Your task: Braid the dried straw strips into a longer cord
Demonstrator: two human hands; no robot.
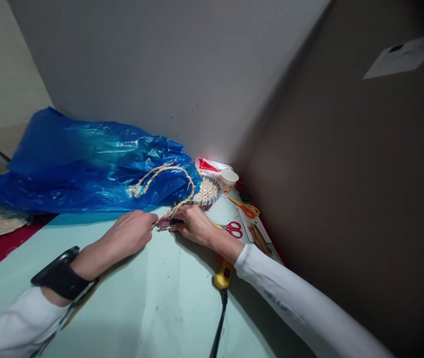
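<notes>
My left hand [131, 233] rests on the pale green table sheet [152, 298] with its fingers curled together, pinching the end of a braided straw rope [163, 171]. The rope loops up over a blue plastic bag [85, 164] and comes back down between my hands. My right hand [193, 223] lies beside the left, fingers closed on the same rope end and on a small pink clip [164, 224]. The two hands are almost touching. A dark band sits on my left wrist.
A small woven basket [208, 191] and a paper cup [229, 180] stand behind my right hand. Red scissors [233, 229], orange scissors [247, 209] and a yellow corded tool [222, 278] lie at the right. A dark wall closes off the right side.
</notes>
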